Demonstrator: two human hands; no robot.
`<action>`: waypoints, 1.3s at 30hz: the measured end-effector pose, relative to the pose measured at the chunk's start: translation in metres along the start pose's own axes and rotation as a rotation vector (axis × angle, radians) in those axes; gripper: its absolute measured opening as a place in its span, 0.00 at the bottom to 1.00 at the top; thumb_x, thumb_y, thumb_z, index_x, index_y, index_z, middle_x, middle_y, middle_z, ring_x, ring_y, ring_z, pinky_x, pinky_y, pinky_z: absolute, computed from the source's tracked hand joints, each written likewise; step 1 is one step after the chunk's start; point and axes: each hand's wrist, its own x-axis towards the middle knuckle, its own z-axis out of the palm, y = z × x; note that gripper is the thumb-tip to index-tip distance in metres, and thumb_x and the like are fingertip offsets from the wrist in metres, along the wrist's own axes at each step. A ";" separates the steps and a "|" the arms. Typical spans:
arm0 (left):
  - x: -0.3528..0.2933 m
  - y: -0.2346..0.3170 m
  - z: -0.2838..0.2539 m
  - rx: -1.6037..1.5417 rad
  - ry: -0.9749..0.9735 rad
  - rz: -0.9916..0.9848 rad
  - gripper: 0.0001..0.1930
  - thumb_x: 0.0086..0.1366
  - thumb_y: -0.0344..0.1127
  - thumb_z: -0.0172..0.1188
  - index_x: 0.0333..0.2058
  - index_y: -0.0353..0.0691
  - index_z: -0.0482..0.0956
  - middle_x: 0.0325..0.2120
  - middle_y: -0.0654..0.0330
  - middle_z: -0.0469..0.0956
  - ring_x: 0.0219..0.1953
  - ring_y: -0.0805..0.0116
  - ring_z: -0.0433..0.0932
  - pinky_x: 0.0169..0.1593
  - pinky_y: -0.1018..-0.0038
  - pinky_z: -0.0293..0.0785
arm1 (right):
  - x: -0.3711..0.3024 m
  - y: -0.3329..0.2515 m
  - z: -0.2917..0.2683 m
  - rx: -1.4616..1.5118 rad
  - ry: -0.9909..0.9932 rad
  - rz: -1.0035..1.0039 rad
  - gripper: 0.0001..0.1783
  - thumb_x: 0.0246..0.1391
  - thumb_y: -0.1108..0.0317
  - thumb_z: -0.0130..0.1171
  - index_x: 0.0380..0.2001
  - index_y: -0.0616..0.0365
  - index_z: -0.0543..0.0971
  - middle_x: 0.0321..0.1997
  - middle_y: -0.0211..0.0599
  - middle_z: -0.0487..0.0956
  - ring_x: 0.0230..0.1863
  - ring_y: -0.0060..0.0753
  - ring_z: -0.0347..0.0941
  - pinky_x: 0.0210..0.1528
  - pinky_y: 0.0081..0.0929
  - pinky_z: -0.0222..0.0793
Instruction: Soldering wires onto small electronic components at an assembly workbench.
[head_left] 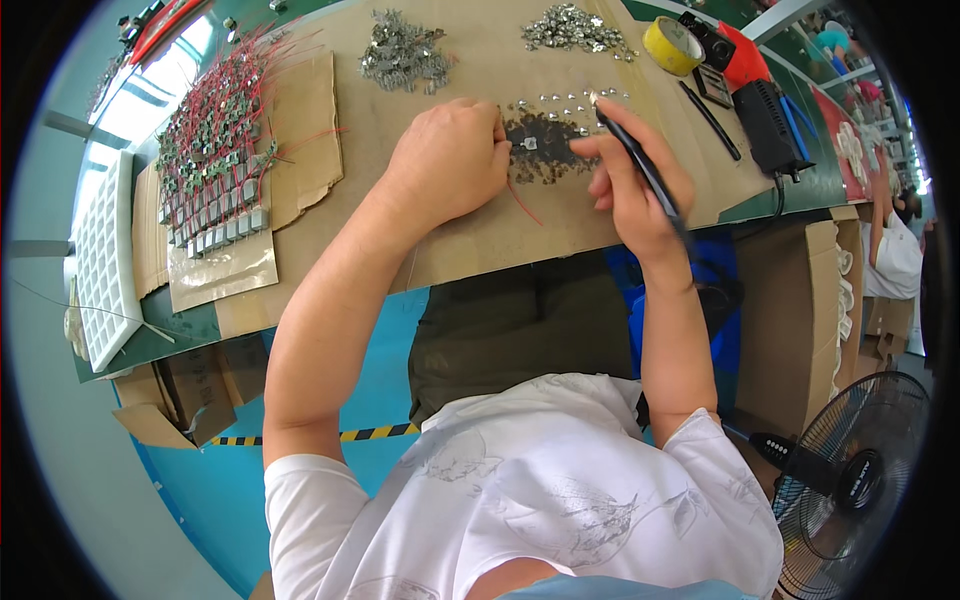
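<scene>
My left hand (pixel 450 155) is closed, its fingertips pressed down at the left edge of a dark, scorched-looking patch (pixel 552 150) on the brown board. What it pinches is hidden; a thin red wire (pixel 524 206) trails out below the fingers. Just right of them sits a small silvery square part (pixel 530 144). In my right hand (pixel 645 195) is a black pen-shaped tool (pixel 640 158), its pale tip pointing up and away. Small shiny metal pieces (pixel 578 108) lie in loose rows beyond the patch, close to that tip.
Piles of metal parts, one at far left (pixel 403 52) and one at far right (pixel 575 30), lie on the board. Red-wired assemblies (pixel 215 150) crowd the left, beside a white gridded tray (pixel 108 270). Yellow tape (pixel 672 46), a black pen (pixel 710 120) and a black box (pixel 770 128) are right.
</scene>
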 end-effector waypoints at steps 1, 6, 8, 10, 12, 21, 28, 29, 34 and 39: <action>0.000 0.001 -0.001 0.006 -0.008 -0.004 0.08 0.60 0.34 0.65 0.32 0.33 0.82 0.32 0.47 0.83 0.38 0.44 0.81 0.44 0.55 0.77 | 0.008 0.002 0.002 -0.101 -0.052 -0.012 0.15 0.63 0.77 0.62 0.52 0.54 0.83 0.33 0.32 0.87 0.24 0.20 0.75 0.26 0.20 0.71; -0.002 0.000 -0.001 0.003 -0.013 -0.015 0.08 0.60 0.34 0.65 0.33 0.34 0.82 0.33 0.47 0.83 0.39 0.44 0.81 0.45 0.55 0.77 | 0.055 0.036 0.016 -0.483 -0.285 -0.538 0.20 0.54 0.76 0.62 0.50 0.47 0.83 0.36 0.33 0.84 0.36 0.41 0.75 0.40 0.36 0.74; 0.000 0.000 0.000 -0.005 -0.013 -0.019 0.08 0.60 0.34 0.65 0.33 0.34 0.82 0.34 0.47 0.83 0.39 0.44 0.81 0.45 0.55 0.77 | 0.061 0.039 0.017 -0.538 -0.312 -0.535 0.21 0.52 0.75 0.61 0.50 0.44 0.83 0.35 0.31 0.83 0.38 0.40 0.75 0.39 0.37 0.74; 0.000 0.001 -0.001 -0.001 -0.021 -0.014 0.08 0.60 0.34 0.65 0.33 0.34 0.82 0.34 0.47 0.83 0.40 0.44 0.81 0.46 0.55 0.77 | 0.063 0.039 0.018 -0.574 -0.365 -0.515 0.19 0.52 0.76 0.61 0.47 0.44 0.84 0.33 0.30 0.82 0.38 0.40 0.76 0.38 0.36 0.75; 0.000 0.000 -0.001 0.007 -0.013 -0.007 0.08 0.60 0.34 0.65 0.33 0.34 0.82 0.34 0.47 0.82 0.40 0.44 0.81 0.46 0.55 0.77 | 0.064 0.036 0.016 -0.574 -0.369 -0.514 0.19 0.52 0.76 0.61 0.47 0.44 0.84 0.32 0.30 0.82 0.38 0.40 0.76 0.37 0.36 0.75; 0.000 0.000 0.000 0.012 -0.005 0.006 0.08 0.60 0.34 0.66 0.33 0.34 0.82 0.34 0.47 0.82 0.40 0.44 0.81 0.46 0.55 0.77 | 0.046 0.034 0.009 -0.556 -0.253 -0.610 0.18 0.53 0.75 0.62 0.46 0.44 0.84 0.29 0.31 0.80 0.36 0.40 0.74 0.35 0.37 0.73; -0.002 0.000 -0.002 -0.008 -0.005 0.002 0.08 0.59 0.33 0.66 0.33 0.34 0.82 0.34 0.48 0.82 0.39 0.45 0.81 0.45 0.55 0.76 | 0.061 0.040 0.021 -0.522 -0.322 -0.580 0.15 0.56 0.72 0.63 0.46 0.45 0.84 0.28 0.30 0.79 0.34 0.38 0.74 0.35 0.36 0.73; -0.002 0.000 -0.003 -0.007 -0.005 0.002 0.08 0.59 0.33 0.66 0.33 0.34 0.82 0.34 0.48 0.82 0.39 0.45 0.81 0.45 0.55 0.76 | 0.061 0.041 0.021 -0.502 -0.331 -0.585 0.14 0.57 0.72 0.63 0.45 0.45 0.84 0.28 0.31 0.79 0.34 0.38 0.74 0.35 0.35 0.74; 0.000 -0.002 -0.003 -0.016 0.016 0.029 0.09 0.59 0.34 0.66 0.33 0.34 0.82 0.33 0.48 0.82 0.39 0.45 0.81 0.44 0.55 0.76 | 0.057 0.037 0.014 -0.487 -0.286 -0.566 0.13 0.55 0.72 0.65 0.43 0.46 0.84 0.28 0.31 0.80 0.32 0.40 0.74 0.34 0.36 0.74; 0.004 0.003 -0.002 -0.003 0.004 0.047 0.08 0.60 0.35 0.66 0.32 0.35 0.82 0.31 0.47 0.82 0.38 0.45 0.81 0.43 0.55 0.76 | 0.034 0.033 -0.005 -0.477 -0.172 -0.544 0.15 0.51 0.74 0.67 0.43 0.47 0.84 0.28 0.36 0.78 0.31 0.43 0.73 0.34 0.38 0.73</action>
